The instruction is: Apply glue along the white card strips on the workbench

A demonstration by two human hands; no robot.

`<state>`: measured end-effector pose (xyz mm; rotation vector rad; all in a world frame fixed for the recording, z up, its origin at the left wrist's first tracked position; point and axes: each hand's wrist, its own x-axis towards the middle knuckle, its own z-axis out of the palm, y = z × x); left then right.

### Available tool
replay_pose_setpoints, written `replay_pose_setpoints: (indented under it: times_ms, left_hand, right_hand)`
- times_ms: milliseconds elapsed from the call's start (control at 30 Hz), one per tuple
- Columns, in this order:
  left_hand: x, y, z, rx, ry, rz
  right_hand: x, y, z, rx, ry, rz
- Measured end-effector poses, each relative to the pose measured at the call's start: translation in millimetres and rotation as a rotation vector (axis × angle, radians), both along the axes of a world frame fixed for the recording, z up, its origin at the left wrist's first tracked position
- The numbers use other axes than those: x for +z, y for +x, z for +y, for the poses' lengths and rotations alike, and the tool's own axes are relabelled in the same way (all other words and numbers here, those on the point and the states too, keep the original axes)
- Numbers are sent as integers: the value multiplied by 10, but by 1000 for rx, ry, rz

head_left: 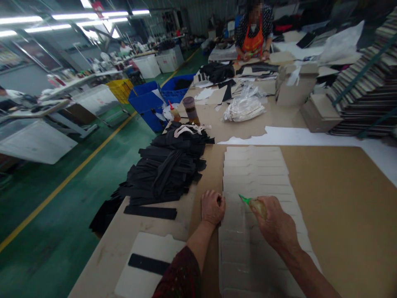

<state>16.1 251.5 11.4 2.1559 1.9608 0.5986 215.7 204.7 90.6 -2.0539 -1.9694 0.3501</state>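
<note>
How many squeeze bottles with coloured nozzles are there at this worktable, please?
2: the green-nozzled squeeze bottle in the right hand, and the red-nozzled squeeze bottle just left of the brown container, beyond the black strips. Others may be hidden.

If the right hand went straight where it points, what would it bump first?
Probably the pale cards: the right hand holds a bottle whose green tip slants toward them. I can't tell if it touches.

left sleeve [181, 274]: maroon, speckled | right forearm [305, 265]: bare | left hand [213, 207], right hand [277, 223]: ungloved
</note>
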Motion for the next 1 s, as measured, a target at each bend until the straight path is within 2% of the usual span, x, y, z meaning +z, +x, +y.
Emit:
replay_pose_setpoints:
  times_ms: [133, 300, 500, 733, 900, 1000]
  left_hand:
    - [2, -2, 7, -4, -1, -6]
    - [11, -2, 12, -6, 3, -4]
    - [16, -8, 12, -12, 6, 4]
    - [6, -21, 23, -32, 6, 0]
    - [12, -19, 24, -29, 14, 9]
    - [11, -24, 24, -36, 17, 16]
  right_hand:
    - [3, 23, -6, 28, -25, -9]
    - [14, 108, -11, -26, -22, -49]
    - [9, 0, -4, 24, -3, -13]
    - [15, 307, -81, -83, 16, -75]
    - [8, 314, -87, -46, 11, -69]
    - [6, 346, -90, -85, 32, -99]
